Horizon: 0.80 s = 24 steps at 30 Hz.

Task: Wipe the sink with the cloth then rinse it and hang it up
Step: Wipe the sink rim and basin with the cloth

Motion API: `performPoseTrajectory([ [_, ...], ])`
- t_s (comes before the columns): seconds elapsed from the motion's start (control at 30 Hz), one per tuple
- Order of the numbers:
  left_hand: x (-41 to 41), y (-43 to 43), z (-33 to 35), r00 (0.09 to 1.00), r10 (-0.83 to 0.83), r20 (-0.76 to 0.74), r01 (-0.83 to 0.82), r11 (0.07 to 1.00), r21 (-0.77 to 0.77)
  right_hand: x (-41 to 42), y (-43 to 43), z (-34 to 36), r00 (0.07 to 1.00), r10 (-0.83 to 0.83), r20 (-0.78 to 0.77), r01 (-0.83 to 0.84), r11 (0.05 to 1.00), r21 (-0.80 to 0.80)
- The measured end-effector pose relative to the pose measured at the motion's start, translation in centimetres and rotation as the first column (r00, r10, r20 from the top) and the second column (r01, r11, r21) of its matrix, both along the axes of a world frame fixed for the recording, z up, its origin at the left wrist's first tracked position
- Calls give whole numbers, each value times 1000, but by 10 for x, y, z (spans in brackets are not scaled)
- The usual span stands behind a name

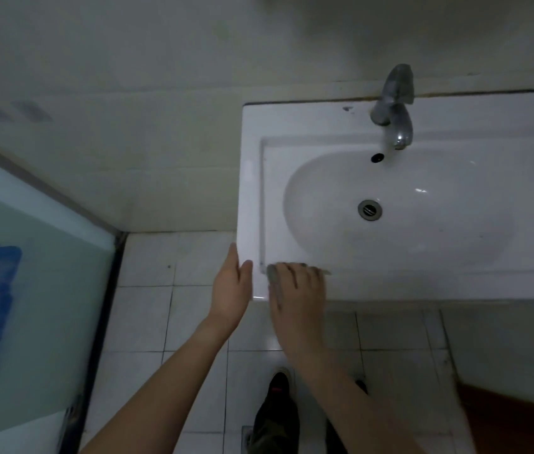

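Note:
The white sink [423, 283] fills the right of the head view, with an oval basin, a metal drain [370, 209] and a chrome tap [393, 106] at the back. My right hand [296, 290] presses flat on a thin grey cloth [274, 278] at the sink's front left corner; most of the cloth is hidden under the palm. My left hand [229, 290] is open, fingers straight, touching the sink's left outer edge just beside that corner.
White floor tiles [147, 316] lie below the sink. A frosted glass panel [30, 290] with a blue figure stands at the left. My dark shoe [277, 411] is near a floor drain. A brown surface [521, 417] shows at the bottom right.

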<state>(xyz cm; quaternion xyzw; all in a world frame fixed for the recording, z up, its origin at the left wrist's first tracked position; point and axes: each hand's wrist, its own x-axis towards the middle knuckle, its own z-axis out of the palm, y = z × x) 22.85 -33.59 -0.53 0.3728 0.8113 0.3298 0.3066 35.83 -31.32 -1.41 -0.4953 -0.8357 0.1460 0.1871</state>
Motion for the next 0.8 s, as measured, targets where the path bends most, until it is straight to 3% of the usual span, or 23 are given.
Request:
performPoseTrajectory([
  [0.13,-4,1,6,983,49,175,-60,996,61,-33,5,0,999,45,-23,-46,998,-50],
  [0.27,-10,-5,12,933,70,352,-99,993,64,3,0,-6,968,233,-95,-228,971,67],
  [0.47,-12,-10,5,848,83,523,-134,989,61,10,1,-5,954,283,-97,-283,959,18],
  [0.67,-17,-11,-9,763,168,624,-236,971,28,-60,87,-2,871,484,-89,-476,874,94],
  [0.8,-9,-8,2,777,182,603,-262,964,47,-108,185,-1,881,472,-42,-470,882,42],
])
